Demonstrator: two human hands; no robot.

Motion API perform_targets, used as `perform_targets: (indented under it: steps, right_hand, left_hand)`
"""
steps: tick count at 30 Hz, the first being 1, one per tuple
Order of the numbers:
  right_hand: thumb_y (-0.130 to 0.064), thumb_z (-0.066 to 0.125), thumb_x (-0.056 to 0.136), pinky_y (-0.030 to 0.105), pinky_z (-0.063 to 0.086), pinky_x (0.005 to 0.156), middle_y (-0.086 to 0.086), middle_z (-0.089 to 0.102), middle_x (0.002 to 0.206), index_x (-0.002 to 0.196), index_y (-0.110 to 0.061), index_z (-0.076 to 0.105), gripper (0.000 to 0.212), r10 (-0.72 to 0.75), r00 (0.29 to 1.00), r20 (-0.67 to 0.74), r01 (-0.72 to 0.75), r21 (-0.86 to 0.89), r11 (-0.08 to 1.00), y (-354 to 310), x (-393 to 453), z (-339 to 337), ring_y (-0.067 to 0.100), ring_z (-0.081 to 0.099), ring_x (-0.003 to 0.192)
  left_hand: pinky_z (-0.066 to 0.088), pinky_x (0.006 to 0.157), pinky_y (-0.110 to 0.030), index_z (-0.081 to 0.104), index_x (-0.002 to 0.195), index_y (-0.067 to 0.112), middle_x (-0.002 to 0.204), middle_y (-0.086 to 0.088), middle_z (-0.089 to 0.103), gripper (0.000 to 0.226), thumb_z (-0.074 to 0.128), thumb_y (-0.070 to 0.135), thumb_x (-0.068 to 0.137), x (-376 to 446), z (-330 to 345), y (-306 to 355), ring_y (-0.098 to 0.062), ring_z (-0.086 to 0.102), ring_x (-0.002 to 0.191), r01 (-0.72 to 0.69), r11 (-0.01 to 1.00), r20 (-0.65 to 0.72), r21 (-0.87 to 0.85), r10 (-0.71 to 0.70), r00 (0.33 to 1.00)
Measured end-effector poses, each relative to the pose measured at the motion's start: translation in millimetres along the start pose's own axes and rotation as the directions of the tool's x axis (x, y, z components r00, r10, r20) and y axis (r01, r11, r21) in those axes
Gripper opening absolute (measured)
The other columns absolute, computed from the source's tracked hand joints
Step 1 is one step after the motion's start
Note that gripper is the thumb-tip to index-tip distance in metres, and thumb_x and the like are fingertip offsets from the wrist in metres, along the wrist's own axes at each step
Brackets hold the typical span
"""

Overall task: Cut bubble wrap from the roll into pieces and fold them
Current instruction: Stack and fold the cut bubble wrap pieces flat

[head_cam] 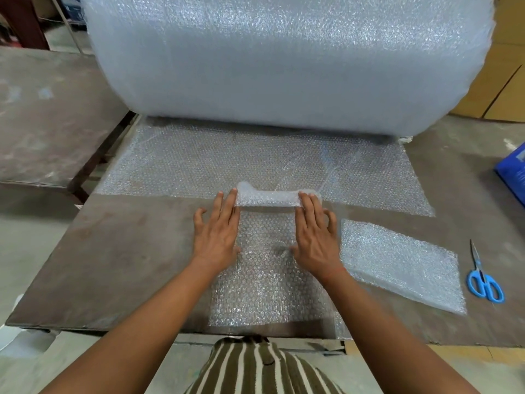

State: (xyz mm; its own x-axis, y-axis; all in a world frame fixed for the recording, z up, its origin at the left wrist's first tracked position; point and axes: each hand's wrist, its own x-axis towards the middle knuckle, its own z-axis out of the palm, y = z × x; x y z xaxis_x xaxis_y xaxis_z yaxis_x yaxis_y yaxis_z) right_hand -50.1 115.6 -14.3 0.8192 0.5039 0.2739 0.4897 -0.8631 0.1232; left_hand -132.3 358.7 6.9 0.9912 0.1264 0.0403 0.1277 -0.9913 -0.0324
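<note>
A huge bubble wrap roll [284, 58] lies across the back of the table, with an unrolled sheet [199, 163] spread flat in front of it. A cut strip of bubble wrap [264, 280] runs from the table's front edge toward the sheet. Its far end is curled over into a fold [267, 198]. My left hand [217, 237] and my right hand [316, 237] press on either side of the strip, fingertips holding the folded end. A folded piece [397, 260] lies to the right. Blue-handled scissors [483, 277] rest further right.
The brown worn table [113, 251] has its front edge near my striped shirt [255, 365]. A second table [51, 115] stands at the left across a gap. A blue packet [514, 172] sits at the right edge, cardboard boxes [500, 81] behind it.
</note>
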Motion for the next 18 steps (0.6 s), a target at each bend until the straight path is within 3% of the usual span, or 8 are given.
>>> perform_targets:
  steps: [3,5,8,10,12,14,16,18]
  right_hand:
    - [-0.027,0.087,0.075,0.054,0.016,0.125,0.012,0.006,0.18,0.163,-0.005,0.033,0.105,-0.006,0.995,-0.098,0.006,0.003,1.0,2.0,10.5,-11.7,0.03,0.004,0.166]
    - [-0.014,0.081,0.086,0.051,0.025,0.12,0.012,0.031,0.174,0.153,-0.006,0.05,0.074,-0.018,0.973,-0.228,0.03,0.049,0.998,6.8,16.5,-23.7,0.028,0.027,0.162]
    - [0.002,0.073,0.093,0.044,0.038,0.102,0.008,0.072,0.138,0.124,-0.012,0.073,0.035,-0.016,0.923,-0.385,0.061,0.107,0.992,23.6,19.1,-37.3,0.027,0.069,0.124]
    - [0.007,0.074,0.09,0.041,0.041,0.088,0.005,0.08,0.109,0.101,-0.015,0.077,0.024,0.008,0.906,-0.423,0.056,0.139,0.989,38.2,15.6,-44.6,0.029,0.075,0.087]
    - [0.012,0.07,0.084,0.038,0.042,0.074,0.005,0.071,0.075,0.084,-0.015,0.066,0.027,0.078,0.914,-0.398,0.004,0.202,0.979,53.4,7.8,-52.2,0.032,0.056,0.055]
    - [0.015,0.068,0.082,0.033,0.037,0.063,0.007,0.058,0.059,0.089,-0.013,0.059,0.03,0.186,0.926,-0.329,-0.098,0.266,0.959,71.1,-3.6,-62.1,0.034,0.044,0.048]
    - [0.011,0.066,0.088,0.031,0.035,0.06,0.012,0.067,0.066,0.11,-0.014,0.056,0.034,0.276,0.926,-0.259,-0.195,0.299,0.934,93.7,-16.5,-68.0,0.039,0.056,0.056]
    - [0.009,0.063,0.09,0.033,0.046,0.057,0.013,0.076,0.081,0.13,-0.02,0.054,0.05,0.294,0.929,-0.226,-0.231,0.268,0.935,121.3,-28.1,-72.4,0.039,0.063,0.063]
  left_hand:
    - [0.018,0.124,-0.063,0.021,0.167,0.012,0.173,-0.001,-0.037,0.113,0.082,0.058,0.084,4.4,-9.1,-1.3,-0.027,-0.016,0.166,0.016,0.999,-0.103,-0.029,-0.018,0.995]
    - [0.023,0.116,-0.058,0.045,0.156,0.009,0.181,-0.006,-0.007,0.088,0.08,0.049,0.086,6.1,-11.0,-4.6,-0.026,0.007,0.167,-0.015,0.998,-0.268,-0.059,-0.002,0.964]
    - [0.034,0.103,-0.053,0.074,0.117,0.009,0.156,-0.009,0.058,0.029,0.082,0.013,0.089,11.5,-10.9,-8.6,-0.029,0.053,0.146,-0.167,0.98,-0.502,-0.108,0.091,0.86]
    - [0.046,0.09,-0.047,0.079,0.098,0.008,0.122,-0.008,0.077,0.022,0.082,-0.006,0.082,18.1,-16.5,-4.4,-0.031,0.074,0.111,-0.277,0.948,-0.572,-0.156,0.142,0.808]
    - [0.055,0.063,-0.042,0.074,0.084,0.008,0.089,-0.006,0.076,0.027,0.078,-0.017,0.077,24.6,-26.3,7.5,-0.03,0.069,0.067,-0.349,0.903,-0.558,-0.251,0.159,0.814]
    - [0.045,0.044,-0.035,0.06,0.078,0.014,0.066,-0.003,0.059,0.038,0.071,-0.022,0.074,30.2,-37.2,24.8,-0.025,0.05,0.049,-0.345,0.876,-0.493,-0.337,0.147,0.857]
    - [0.034,0.043,-0.032,0.047,0.089,0.019,0.06,-0.001,0.046,0.045,0.067,-0.021,0.079,37.7,-46.6,47.5,-0.023,0.039,0.045,-0.338,0.862,-0.46,-0.377,0.142,0.876]
    - [0.034,0.045,-0.034,0.039,0.1,0.022,0.06,-0.001,0.047,0.046,0.067,-0.013,0.09,46.7,-55.7,75.0,-0.025,0.04,0.044,-0.363,0.843,-0.451,-0.397,0.165,0.877]
